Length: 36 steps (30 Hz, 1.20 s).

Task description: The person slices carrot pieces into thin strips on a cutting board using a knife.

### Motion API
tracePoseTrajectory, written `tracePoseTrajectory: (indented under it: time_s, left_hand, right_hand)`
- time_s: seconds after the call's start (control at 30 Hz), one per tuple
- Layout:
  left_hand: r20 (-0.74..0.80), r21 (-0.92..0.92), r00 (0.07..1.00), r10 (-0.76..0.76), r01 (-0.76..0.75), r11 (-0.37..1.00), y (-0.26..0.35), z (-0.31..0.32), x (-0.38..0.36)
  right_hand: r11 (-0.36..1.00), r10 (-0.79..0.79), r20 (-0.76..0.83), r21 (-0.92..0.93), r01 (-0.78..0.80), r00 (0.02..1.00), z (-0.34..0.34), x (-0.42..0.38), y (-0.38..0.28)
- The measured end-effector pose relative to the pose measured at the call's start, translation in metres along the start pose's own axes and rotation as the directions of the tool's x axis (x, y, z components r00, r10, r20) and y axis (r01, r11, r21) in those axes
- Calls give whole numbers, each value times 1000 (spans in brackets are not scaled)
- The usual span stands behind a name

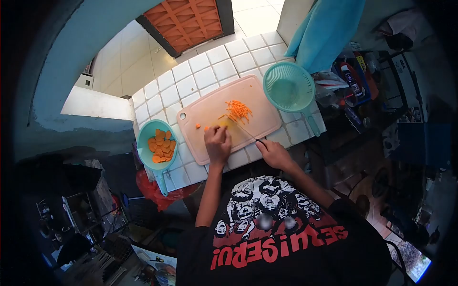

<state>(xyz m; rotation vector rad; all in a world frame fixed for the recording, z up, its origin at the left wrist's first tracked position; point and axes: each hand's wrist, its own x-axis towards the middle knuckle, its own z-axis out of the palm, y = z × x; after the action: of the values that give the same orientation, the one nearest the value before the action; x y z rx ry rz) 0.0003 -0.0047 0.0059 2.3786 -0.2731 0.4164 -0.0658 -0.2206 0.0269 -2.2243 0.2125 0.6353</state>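
A pink cutting board (210, 109) lies on the white tiled counter. My left hand (217, 143) presses down on a small stack of carrot slices (214, 127) near the board's front edge. My right hand (273, 152) grips a black-handled knife (248, 133), its blade reaching onto the board beside my left fingers. A pile of thin carrot strips (238, 111) lies in the middle of the board. One or two loose carrot bits (198, 126) rest to the left of my hand.
A teal bowl (145, 138) holding several round carrot slices (161, 146) sits left of the board. An empty teal colander (288, 88) stands to the right. A blue cloth (327, 28) hangs behind it. Bottles and clutter (353, 81) fill the right side.
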Motion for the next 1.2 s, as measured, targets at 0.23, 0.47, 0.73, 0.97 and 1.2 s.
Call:
tracePoseTrajectory:
  time_s: [0.23, 0.47, 0.73, 0.97, 1.2]
  left_hand:
    - [-116, 5, 992, -43, 44, 999, -3, -3, -4]
    - [-299, 106, 926, -230, 272, 956, -31, -23, -3]
    - [-262, 104, 922, -286, 322, 941, -41, -7, -8]
    - [-313, 46, 914, -257, 285, 958, -43, -8, -12]
    - [-303, 90, 922, -240, 278, 956, -42, -8, -12]
  right_hand:
    - [976, -54, -165, -215, 18, 985, -27, 5, -38]
    - [786, -597, -478, -509, 351, 644, -41, 7, -46]
    - [4, -938, -345, -72, 997, -21, -125, -119, -199]
    - [164, -740, -644, 104, 981, 192, -102, -154, -192]
    - [59, -890, -448, 63, 996, 81, -151, -179, -178]
